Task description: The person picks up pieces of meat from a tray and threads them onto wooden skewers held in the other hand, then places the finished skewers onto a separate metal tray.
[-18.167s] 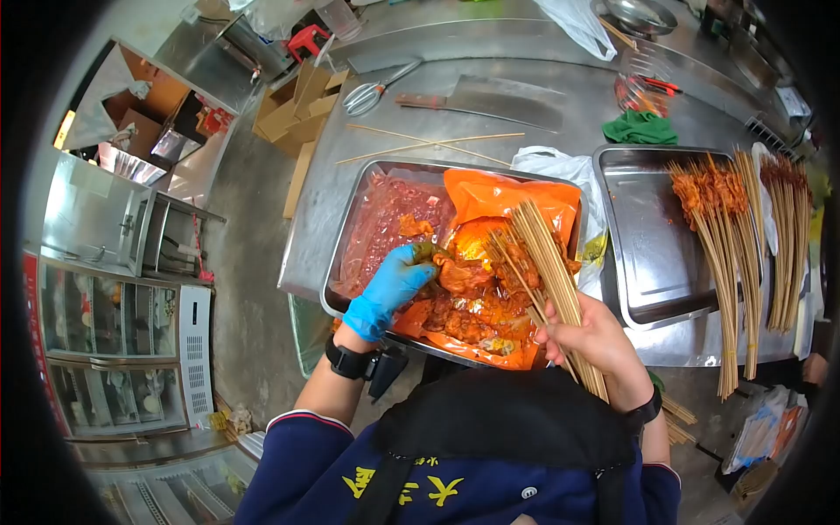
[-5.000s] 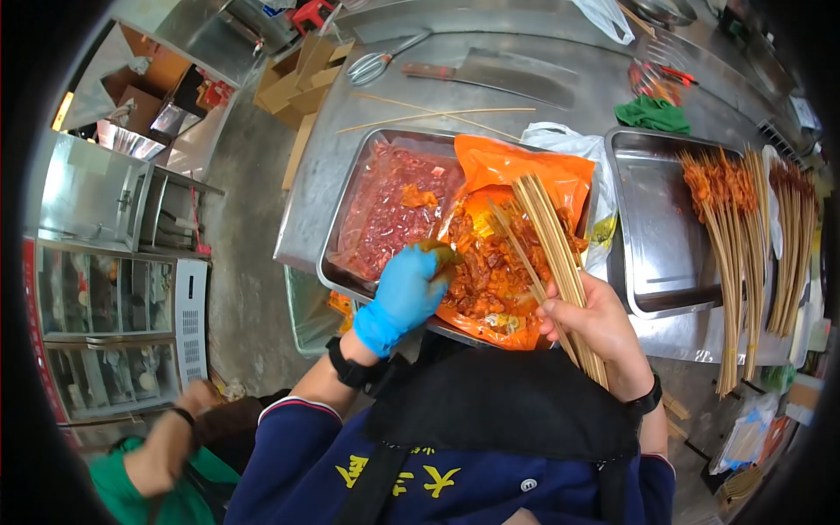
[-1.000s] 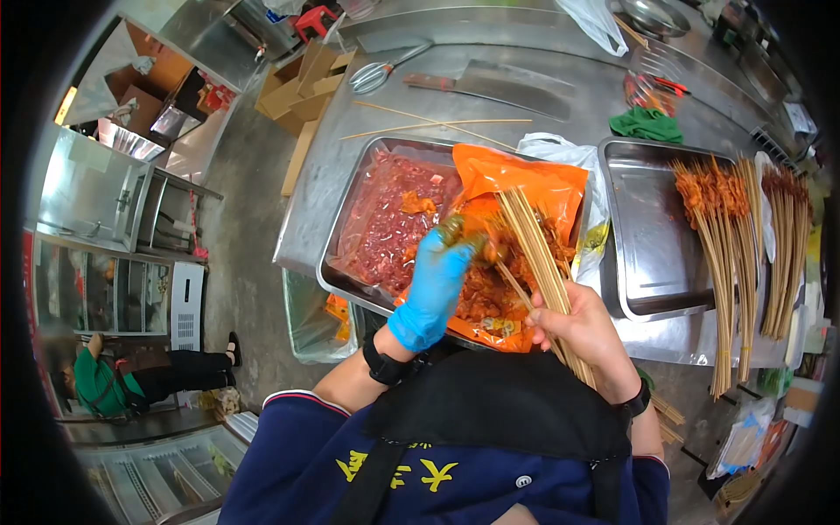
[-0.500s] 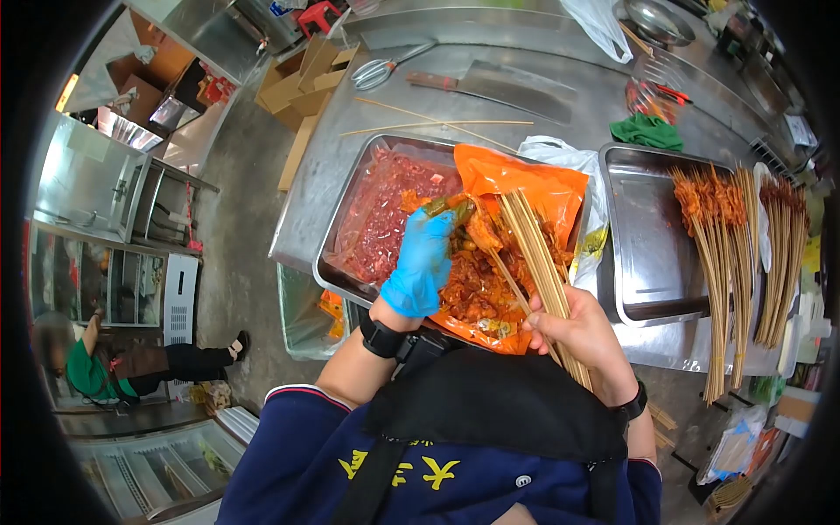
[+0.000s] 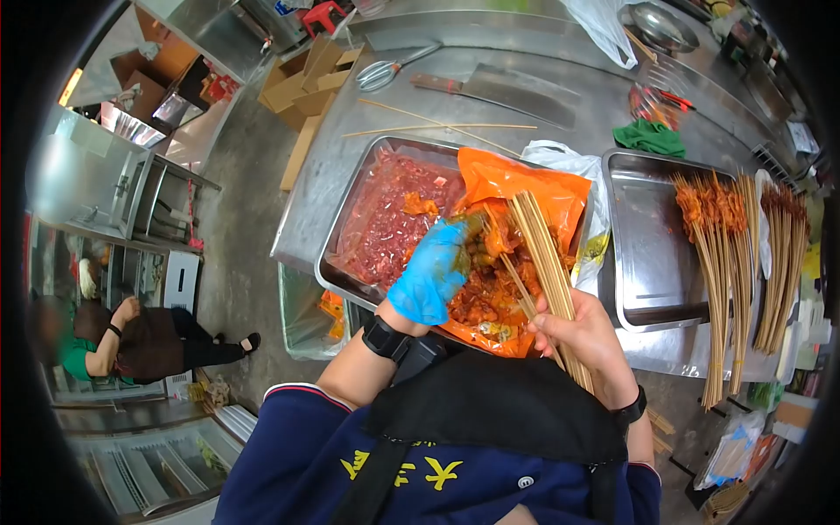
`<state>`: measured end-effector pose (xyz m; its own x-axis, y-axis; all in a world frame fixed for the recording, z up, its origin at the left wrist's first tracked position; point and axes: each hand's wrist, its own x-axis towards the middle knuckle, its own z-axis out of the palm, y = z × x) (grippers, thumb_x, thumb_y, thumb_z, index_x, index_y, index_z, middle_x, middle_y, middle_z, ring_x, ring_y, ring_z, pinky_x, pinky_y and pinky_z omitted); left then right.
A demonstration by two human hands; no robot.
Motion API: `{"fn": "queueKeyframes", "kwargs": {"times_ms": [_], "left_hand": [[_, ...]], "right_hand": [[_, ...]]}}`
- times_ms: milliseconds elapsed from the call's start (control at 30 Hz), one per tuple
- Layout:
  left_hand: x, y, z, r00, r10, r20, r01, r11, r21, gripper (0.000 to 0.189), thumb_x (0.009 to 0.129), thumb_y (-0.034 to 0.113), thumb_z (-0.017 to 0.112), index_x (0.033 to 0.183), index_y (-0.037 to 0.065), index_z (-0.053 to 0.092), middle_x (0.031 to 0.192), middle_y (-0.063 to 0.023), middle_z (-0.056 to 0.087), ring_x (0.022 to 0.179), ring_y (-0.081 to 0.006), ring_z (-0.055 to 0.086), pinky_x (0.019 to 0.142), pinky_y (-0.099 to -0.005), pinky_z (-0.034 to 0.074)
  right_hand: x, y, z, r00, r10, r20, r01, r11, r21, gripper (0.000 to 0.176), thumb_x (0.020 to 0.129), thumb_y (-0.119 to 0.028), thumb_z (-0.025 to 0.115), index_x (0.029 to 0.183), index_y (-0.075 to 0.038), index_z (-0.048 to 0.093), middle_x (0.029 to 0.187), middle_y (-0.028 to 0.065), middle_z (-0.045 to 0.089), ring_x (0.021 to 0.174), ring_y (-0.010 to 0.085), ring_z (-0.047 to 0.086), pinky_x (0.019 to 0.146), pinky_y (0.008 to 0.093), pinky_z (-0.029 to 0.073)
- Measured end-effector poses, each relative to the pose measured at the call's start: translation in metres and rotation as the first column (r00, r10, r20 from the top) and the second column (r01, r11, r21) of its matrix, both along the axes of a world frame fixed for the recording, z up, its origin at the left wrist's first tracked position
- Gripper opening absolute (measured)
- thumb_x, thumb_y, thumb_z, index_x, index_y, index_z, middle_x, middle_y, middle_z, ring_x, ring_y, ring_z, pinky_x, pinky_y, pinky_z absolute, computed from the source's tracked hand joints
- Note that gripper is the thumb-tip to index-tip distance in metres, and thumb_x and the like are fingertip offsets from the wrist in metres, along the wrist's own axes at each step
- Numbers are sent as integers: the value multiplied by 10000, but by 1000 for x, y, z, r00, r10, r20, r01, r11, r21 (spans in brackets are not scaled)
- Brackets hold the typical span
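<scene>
My left hand (image 5: 433, 269), in a blue glove smeared with sauce, is over the tray with its fingers curled on a piece of red marinated meat (image 5: 500, 234). This meat sits at the tip of a bamboo skewer (image 5: 521, 284). My bare right hand (image 5: 582, 334) grips that skewer along with a thick bundle of bamboo skewers (image 5: 547, 249), which slant up over the tray. Below both hands, more marinated meat (image 5: 477, 302) fills an open orange bag (image 5: 525, 175). Beside it is a clear bag of raw, dark red meat pieces (image 5: 389, 214), in the same metal tray (image 5: 328, 278).
To the right, a second metal tray (image 5: 652, 236) has loaded meat skewers (image 5: 713, 214) along its edge. A cleaver (image 5: 516, 94), a whisk (image 5: 378, 76), loose skewers (image 5: 437, 124) and a green cloth (image 5: 649, 136) lie behind. A person (image 5: 131, 346) stands at the left.
My left hand has shifted slightly down and tilted, its fingers still at the meat on the skewer tip. My right hand keeps its hold on the skewers. The person at left has moved.
</scene>
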<state>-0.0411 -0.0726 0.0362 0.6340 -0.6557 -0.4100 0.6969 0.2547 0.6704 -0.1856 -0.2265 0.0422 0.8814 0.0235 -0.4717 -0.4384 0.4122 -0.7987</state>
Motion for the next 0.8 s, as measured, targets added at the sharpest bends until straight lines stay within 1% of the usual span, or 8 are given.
{"fn": "queueKeyframes", "kwargs": {"times_ms": [67,133,167,233,333,467,667,800], "left_hand": [[1,3,-6,997,72,-20,-72,997,-1,273,899,204,431,1082,26,528,922,-44,605,812,-136,594,709,-245,488],[0,10,-8,987,118,105,-94,974,-208,238,875,162,473,1050,19,548,920,-47,603,816,-147,590,734,-251,477],[0,9,-8,987,117,106,-93,974,-208,238,875,162,473,1050,19,548,920,-47,603,816,-147,590,734,-251,477],[0,3,-9,900,120,420,-168,983,78,260,842,89,491,1080,-7,535,975,-71,595,859,-150,574,765,-263,461],[-9,-5,-9,796,227,561,-306,951,50,251,803,20,503,1043,-30,555,967,-77,601,865,-126,566,768,-251,454],[-16,-8,-13,778,257,573,-316,949,5,258,796,5,488,1041,-37,557,952,-69,604,848,-111,560,752,-240,450],[-30,-8,-13,862,-5,507,-79,986,144,267,797,15,483,1048,-25,566,948,-66,603,828,-105,558,739,-235,448],[-42,-10,-15,867,-103,488,60,993,104,251,803,-15,473,1034,-20,572,895,-36,605,783,-76,532,692,-221,445]], "right_hand": [[-1,0,1,1000,-10,-6,9,1000,-10,144,777,21,538,913,12,491,731,89,571,562,125,561,478,231,452],[0,0,2,1000,-21,-15,20,1000,-14,142,781,20,534,915,9,489,727,90,573,559,123,559,478,231,453],[0,0,1,1000,-22,-15,21,1000,-13,142,781,20,534,915,9,489,727,90,573,559,123,559,478,231,453],[0,0,-1,1000,-26,-13,26,1000,9,142,784,16,533,918,5,488,724,88,575,564,122,563,482,228,456],[1,1,0,1000,-3,-5,3,1000,-4,145,784,17,533,921,2,485,731,86,577,571,121,569,487,225,461],[1,0,0,1000,1,-5,-1,1000,-8,148,784,17,533,922,2,483,738,84,580,575,124,576,489,224,463],[0,-1,-2,1000,-27,6,28,1000,-11,144,785,18,531,920,6,482,742,90,581,577,126,581,484,226,467],[1,-2,-3,998,-60,4,60,998,-31,133,793,14,530,918,6,482,753,96,580,578,127,579,486,229,473]]}}
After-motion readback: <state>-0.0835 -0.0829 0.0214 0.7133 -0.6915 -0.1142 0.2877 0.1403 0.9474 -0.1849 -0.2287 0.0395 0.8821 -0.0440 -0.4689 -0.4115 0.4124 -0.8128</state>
